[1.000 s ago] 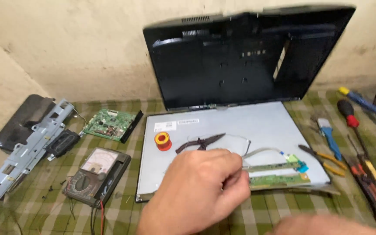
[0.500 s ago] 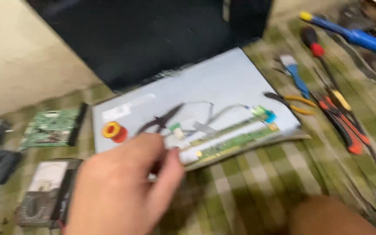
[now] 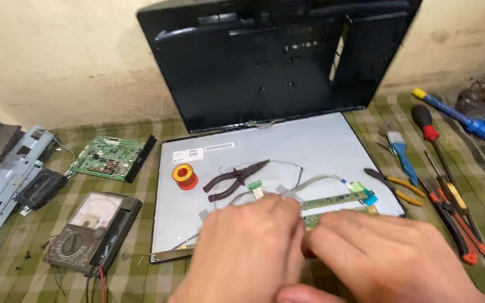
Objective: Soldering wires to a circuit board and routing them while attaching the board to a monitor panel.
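Both hands occupy the lower centre of the frame. The left hand point(image 3: 242, 252) and the right hand point(image 3: 383, 258) lie palm down, fingers loosely curled, knuckles touching, over the near edge of one grey display panel point(image 3: 287, 151) lying flat on the bench point(image 3: 141, 280). Their fingertips rest at one narrow green circuit strip point(image 3: 335, 200) running along that edge; whether either hand grips it cannot be told, as the fingertips are hidden.

On the panel, centre frame: one pair of dark pliers point(image 3: 234, 179) and one red-and-yellow solder spool point(image 3: 184, 176), well apart from the hands. One black monitor back cover point(image 3: 265, 62) stands tilted at the upper centre.

Left of frame: one green circuit board point(image 3: 108, 157), one analogue multimeter point(image 3: 94, 230), one grey metal bracket point(image 3: 7, 177).

Right of frame: one blue-handled screwdriver point(image 3: 472, 126), one red-and-black screwdriver point(image 3: 425, 126), one small blue brush point(image 3: 402, 157), and one yellow-handled cutter point(image 3: 399, 188). Further red-handled tools lie at the right edge; their count is unclear.
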